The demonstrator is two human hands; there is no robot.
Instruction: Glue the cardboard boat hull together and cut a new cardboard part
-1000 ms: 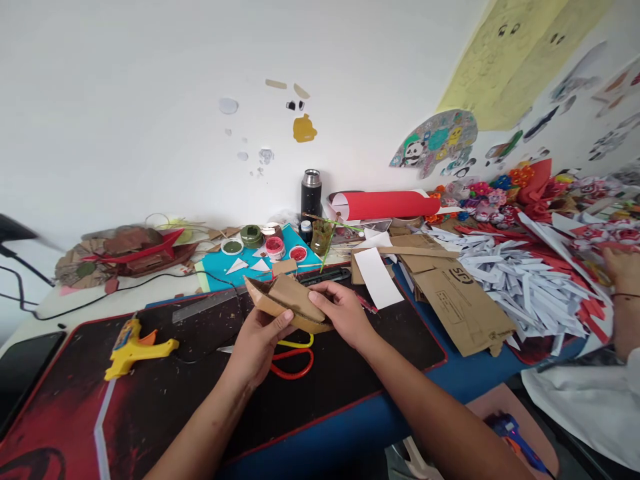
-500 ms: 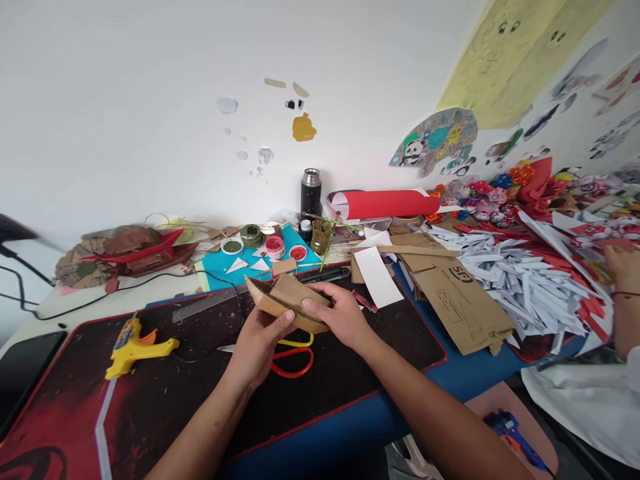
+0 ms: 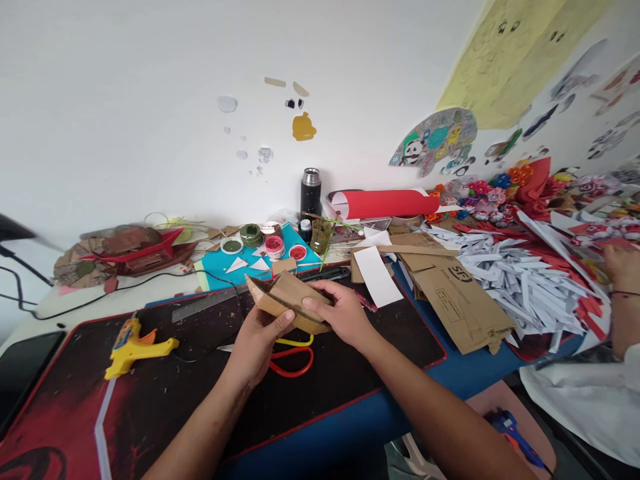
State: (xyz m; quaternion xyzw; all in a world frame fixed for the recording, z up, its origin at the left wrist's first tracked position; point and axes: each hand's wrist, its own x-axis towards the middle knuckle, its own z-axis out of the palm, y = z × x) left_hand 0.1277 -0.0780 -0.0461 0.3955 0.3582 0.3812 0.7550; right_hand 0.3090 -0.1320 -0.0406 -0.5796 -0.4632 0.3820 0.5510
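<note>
Between my hands, raised over the dark mat (image 3: 345,387), is a folded cardboard boat shape (image 3: 287,293) with a pointed left end. My left hand (image 3: 261,340) grips its near left side, thumb on the outer wall. My right hand (image 3: 343,312) is closed on its right end, thumb pressing the inner piece; the fingers behind are hidden. Scissors (image 3: 295,363) with red and yellow handles lie just below, partly covered by my left hand. A yellow glue gun (image 3: 137,348) rests to the left on the mat.
Paint pots (image 3: 275,247) stand on blue paper, near a black flask (image 3: 311,193). Flattened cardboard (image 3: 457,300) and a heap of white paper strips (image 3: 510,287) lie to the right. Another person's arm (image 3: 624,293) is at the right edge. A black cable (image 3: 125,283) crosses the left side.
Almost nothing differs. Both hands keep their hold on the cardboard boat shape, which has shifted only very slightly.
</note>
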